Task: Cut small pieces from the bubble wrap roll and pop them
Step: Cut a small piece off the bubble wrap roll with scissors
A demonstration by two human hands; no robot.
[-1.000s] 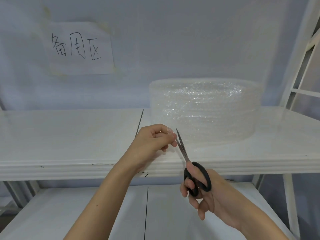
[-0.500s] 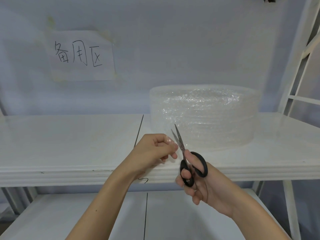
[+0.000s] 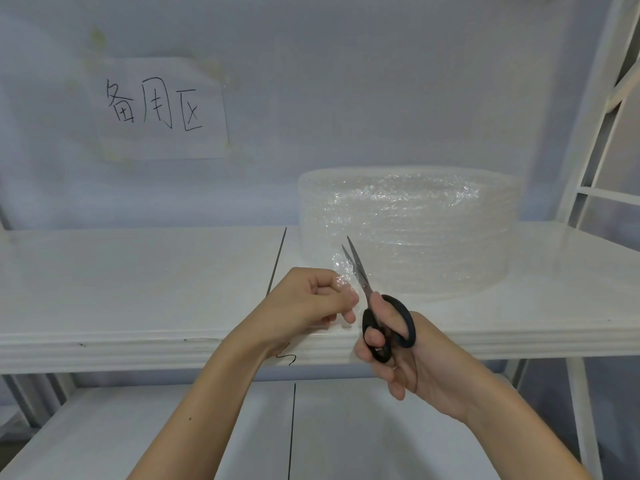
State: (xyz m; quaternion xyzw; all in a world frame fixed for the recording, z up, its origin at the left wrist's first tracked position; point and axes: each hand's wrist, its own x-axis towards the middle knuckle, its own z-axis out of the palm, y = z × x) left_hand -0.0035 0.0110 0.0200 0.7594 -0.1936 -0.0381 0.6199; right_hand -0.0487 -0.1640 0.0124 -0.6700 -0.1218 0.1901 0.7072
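Observation:
A large clear bubble wrap roll (image 3: 408, 230) lies flat on the white shelf (image 3: 138, 278), right of centre. In front of it my left hand (image 3: 311, 303) pinches a small clear piece of bubble wrap (image 3: 344, 271) between thumb and fingers. My right hand (image 3: 394, 344) grips black-handled scissors (image 3: 388, 327), fingers through the loops. The blades point up and slightly left, a little apart, with the piece's right edge between them.
A paper sign (image 3: 156, 105) with handwritten characters is taped to the wall at the left. A lower white shelf (image 3: 173, 427) runs beneath my arms. White frame posts (image 3: 585, 140) rise at the right edge.
The scissor blades, together a second ago, have parted slightly around the piece. Both hands have risen a little toward the roll.

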